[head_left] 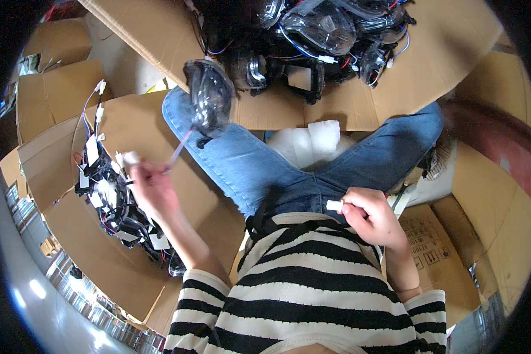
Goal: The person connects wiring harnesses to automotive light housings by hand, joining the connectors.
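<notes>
My left hand [153, 187], slightly blurred, is closed on the wire [182, 148] of a lamp unit, with a white connector [130, 158] at its fingertips. The lamp unit [209, 97] has a clear lens and black housing. It is at the end of that wire, over my left thigh and the edge of the cardboard; whether it hangs or rests there I cannot tell. Over my lap, my right hand [369, 215] pinches a small white plastic piece [334, 205] between thumb and fingers.
Several lamp units [321, 29] with wires lie heaped on a cardboard sheet [395, 100] ahead. On my left an open carton [109, 259] has more wired lamp units [121, 218] with white labels. A white roll [310, 144] lies between my knees. Another carton [433, 259] stands at right.
</notes>
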A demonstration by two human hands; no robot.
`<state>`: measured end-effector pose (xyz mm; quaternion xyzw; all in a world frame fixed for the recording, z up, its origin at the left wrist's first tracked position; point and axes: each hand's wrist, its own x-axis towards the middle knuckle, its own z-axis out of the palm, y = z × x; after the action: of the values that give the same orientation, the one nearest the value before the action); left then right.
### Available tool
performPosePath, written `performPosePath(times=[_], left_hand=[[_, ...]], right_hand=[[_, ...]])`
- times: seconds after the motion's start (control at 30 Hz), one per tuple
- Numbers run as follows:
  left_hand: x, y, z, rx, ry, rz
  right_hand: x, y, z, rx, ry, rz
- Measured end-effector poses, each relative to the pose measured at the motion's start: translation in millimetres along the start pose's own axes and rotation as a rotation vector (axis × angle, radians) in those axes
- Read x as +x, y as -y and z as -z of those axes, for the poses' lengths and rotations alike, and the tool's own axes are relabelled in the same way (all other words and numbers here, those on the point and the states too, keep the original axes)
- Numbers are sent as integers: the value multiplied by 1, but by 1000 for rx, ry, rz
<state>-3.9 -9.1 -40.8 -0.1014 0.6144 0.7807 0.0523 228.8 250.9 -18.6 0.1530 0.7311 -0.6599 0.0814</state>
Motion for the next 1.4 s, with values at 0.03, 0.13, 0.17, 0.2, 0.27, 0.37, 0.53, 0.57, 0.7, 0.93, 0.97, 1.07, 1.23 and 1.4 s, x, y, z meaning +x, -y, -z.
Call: performPosePath(times=[0.03,0.13,0.17,0.2,0.27,0.37,0.53,0.57,0.7,0.93,0.97,1.07,1.23,1.4], left_hand=[[-21,6,-9,117,-27,46],[-62,18,-1,413,450,263],[-73,20,0,452,493,396],[-81,22,1,488,535,532],[-91,21,5,537,589,650],[-92,25,10,456,647,751],[-96,22,15,364,795,797],[-95,23,18,347,797,807],[-94,21,18,328,883,760],[-88,21,16,363,966,770],[-88,20,15,396,971,766],[-86,17,11,428,997,772],[-84,19,8,495,1006,811],[-85,19,1,553,1035,847]], right_hand=[[0,1,-1,-25,14,14],[-1,3,-11,-21,55,55],[1,3,-16,-22,89,77],[4,2,-22,-14,112,84],[15,-1,-37,-11,151,120],[29,-7,-49,52,169,25],[37,-9,-67,96,197,-16],[38,-9,-69,87,201,-13],[40,-12,-73,63,218,-3],[39,-8,-70,-69,188,119],[39,-8,-70,-68,187,117],[38,-6,-70,-75,180,119],[36,-4,-69,-182,153,193],[40,-8,-61,-199,331,113]])
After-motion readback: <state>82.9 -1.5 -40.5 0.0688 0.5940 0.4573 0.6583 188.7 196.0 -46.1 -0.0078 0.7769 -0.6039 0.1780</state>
